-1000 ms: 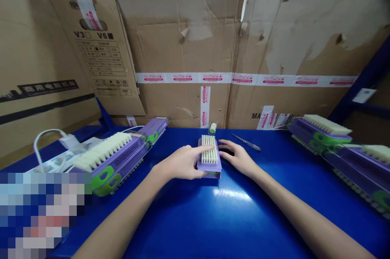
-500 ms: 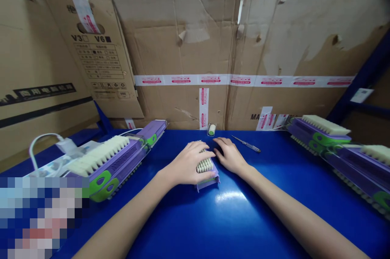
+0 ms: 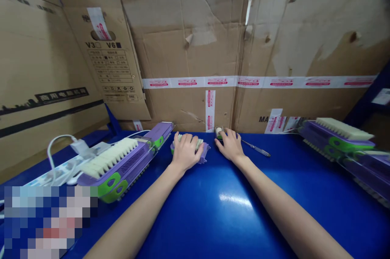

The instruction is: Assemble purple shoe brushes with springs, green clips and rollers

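Observation:
My left hand [image 3: 186, 150] is closed over a purple brush-like piece [image 3: 204, 154] with cream bristles, which lies on the blue table. Its fingers cover much of the bristles. At the back of the table my right hand [image 3: 230, 145] has its fingers apart, curving over the near side of a small cream-and-green cylinder [image 3: 219, 131] in a clear holder. Whether the fingertips touch it I cannot tell. Just right of that hand lies a thin screwdriver [image 3: 256, 148] with a clear handle.
Purple-and-green bristled devices stand at left [image 3: 118, 169] and right [image 3: 338, 135]. A white power strip [image 3: 61, 169] with a plugged-in charger and cable lies far left. Cardboard walls [image 3: 183, 55] close off the back. The blue table [image 3: 207, 218] shows a light reflection.
My left hand has shifted the brush-like piece back and to the left, turning it. My right hand has moved back to the small cylinder. The view has turned slightly left.

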`<state>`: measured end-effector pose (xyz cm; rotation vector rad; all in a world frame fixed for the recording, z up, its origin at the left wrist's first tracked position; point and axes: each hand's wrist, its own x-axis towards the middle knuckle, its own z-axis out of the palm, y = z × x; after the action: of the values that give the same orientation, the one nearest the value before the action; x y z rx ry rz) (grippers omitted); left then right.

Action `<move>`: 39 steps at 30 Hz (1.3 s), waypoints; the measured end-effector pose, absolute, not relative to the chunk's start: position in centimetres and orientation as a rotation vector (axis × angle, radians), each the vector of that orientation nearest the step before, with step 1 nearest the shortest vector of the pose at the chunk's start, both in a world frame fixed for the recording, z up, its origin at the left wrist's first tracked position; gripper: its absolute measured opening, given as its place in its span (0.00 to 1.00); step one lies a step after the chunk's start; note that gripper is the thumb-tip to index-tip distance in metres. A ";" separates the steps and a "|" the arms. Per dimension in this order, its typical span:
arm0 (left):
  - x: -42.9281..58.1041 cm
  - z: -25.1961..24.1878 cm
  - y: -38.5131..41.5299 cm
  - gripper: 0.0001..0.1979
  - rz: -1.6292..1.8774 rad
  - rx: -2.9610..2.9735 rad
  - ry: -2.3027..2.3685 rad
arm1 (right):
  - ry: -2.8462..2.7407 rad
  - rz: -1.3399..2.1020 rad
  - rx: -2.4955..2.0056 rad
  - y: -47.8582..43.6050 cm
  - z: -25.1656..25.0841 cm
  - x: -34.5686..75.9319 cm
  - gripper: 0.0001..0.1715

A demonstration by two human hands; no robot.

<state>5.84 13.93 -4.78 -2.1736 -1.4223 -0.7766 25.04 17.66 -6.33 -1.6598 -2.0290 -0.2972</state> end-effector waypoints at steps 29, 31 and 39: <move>5.0 -4.3 15.1 0.20 -0.663 -2.271 -1.298 | -1.096 1.299 -1.242 14.3 -3.3 25.6 0.21; 5.0 -4.2 15.1 0.20 -0.667 -2.274 -1.303 | -1.319 0.904 -1.506 14.3 -3.3 25.8 0.22; 3.5 -3.4 15.3 0.29 -0.630 -2.480 -1.149 | -1.792 -0.047 -2.060 14.1 -3.1 28.0 0.20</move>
<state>3.48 15.30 -3.40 -2.4798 -1.1486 -0.6298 27.98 14.09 -3.09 -2.0600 -1.7919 -0.0466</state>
